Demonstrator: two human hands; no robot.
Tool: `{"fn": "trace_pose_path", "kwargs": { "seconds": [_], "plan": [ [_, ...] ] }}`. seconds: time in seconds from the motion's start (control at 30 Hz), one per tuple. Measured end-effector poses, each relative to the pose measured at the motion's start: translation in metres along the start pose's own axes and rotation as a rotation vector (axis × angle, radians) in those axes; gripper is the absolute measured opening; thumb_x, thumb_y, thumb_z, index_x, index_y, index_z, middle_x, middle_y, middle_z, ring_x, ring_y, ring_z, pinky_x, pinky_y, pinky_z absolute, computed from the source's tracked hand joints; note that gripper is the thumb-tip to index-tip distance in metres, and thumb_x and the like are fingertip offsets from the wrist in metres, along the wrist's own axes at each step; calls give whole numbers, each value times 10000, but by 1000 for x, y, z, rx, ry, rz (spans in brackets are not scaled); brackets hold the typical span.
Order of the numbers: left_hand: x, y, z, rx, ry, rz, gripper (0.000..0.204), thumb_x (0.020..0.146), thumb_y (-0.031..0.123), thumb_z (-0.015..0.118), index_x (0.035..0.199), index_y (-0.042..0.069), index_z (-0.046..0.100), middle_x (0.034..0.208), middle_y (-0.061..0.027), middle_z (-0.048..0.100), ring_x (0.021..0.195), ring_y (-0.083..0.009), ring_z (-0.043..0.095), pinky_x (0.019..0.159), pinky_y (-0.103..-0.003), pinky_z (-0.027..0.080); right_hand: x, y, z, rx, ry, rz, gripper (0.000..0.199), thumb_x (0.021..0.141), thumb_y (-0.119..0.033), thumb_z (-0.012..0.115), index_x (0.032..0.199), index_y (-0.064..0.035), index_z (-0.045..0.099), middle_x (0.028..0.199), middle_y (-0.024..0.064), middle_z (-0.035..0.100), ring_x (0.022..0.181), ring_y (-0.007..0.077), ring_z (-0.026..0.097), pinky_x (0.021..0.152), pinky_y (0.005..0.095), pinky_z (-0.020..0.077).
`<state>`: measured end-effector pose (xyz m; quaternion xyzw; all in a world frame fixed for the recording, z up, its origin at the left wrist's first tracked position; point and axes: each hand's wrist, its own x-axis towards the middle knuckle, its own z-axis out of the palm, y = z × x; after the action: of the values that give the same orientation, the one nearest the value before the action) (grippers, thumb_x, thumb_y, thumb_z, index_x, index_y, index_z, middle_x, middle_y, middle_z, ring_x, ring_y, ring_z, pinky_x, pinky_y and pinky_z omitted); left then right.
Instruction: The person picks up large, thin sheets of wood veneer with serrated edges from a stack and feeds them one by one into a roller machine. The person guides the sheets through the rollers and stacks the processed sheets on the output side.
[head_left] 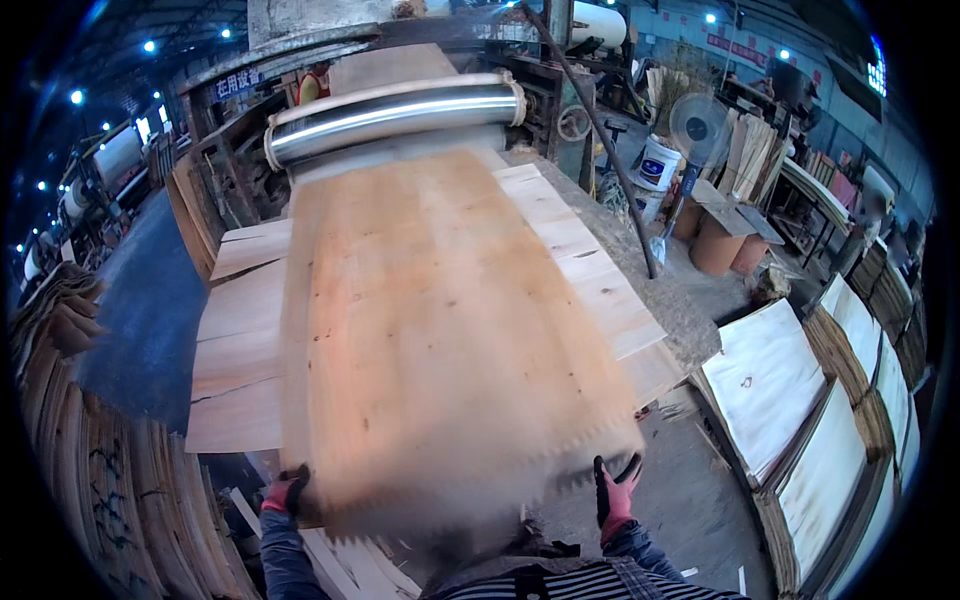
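Observation:
A large, thin wood veneer sheet (430, 300), tan with small knots and a ragged near edge, stretches from the roller machine towards me. Its near end is smeared by motion. My left hand (287, 490), in a pink and black glove, is closed at the sheet's near left corner, its fingertips partly hidden. Beside the near right corner, my right hand (617, 492), gloved alike, has its fingers apart and appears free of the edge. Paler veneer pieces (240, 340) lie beneath the sheet and stick out on both sides. The shiny metal roller (395, 118) spans the far end.
Stacked veneer sheets (765, 385) stand at the right, with more upright bundles (130, 500) at the lower left. A dark pole (605, 140) slants down to the machine's right side. Beyond it are a standing fan (698, 130), a white bucket (657, 163) and brown drums (718, 245).

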<state>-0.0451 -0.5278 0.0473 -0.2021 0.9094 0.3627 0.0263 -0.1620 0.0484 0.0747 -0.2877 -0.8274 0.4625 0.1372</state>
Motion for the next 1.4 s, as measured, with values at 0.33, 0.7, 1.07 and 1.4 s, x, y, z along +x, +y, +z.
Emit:
{"fn": "trace_pose_path", "kwargs": {
  "seconds": [0.33,0.7,1.07,1.4],
  "plan": [
    [-9,-10,-16,-186,376,-448,358,799,376,594,833,21,624,757,-67,624,698,-173,560,622,-311,440,31,16,-12,1024,-386,730,317,826,-241,559,1105,-315,427,1035,-6,508,961,195,500,737,420,463],
    [1,4,-21,169,59,-184,589,869,544,284,964,48,586,945,-205,585,947,-369,524,782,-379,418,69,-21,73,841,-35,-39,490,778,-69,623,1177,-115,343,1068,41,483,904,153,506,705,341,462],
    [-11,-6,-8,21,276,-318,373,807,382,539,843,20,622,751,-122,623,698,-248,572,628,-351,436,1,24,-21,1006,-25,361,690,796,-12,529,1350,-196,162,1277,62,311,943,235,498,768,384,460],
    [-64,291,100,-206,243,341,550,808,224,549,1273,5,355,1241,-187,439,1157,-279,422,961,-343,330,-194,246,-289,816,279,410,538,863,-331,431,1353,-266,219,1368,20,303,1280,219,244,994,455,160]
  ]
}}
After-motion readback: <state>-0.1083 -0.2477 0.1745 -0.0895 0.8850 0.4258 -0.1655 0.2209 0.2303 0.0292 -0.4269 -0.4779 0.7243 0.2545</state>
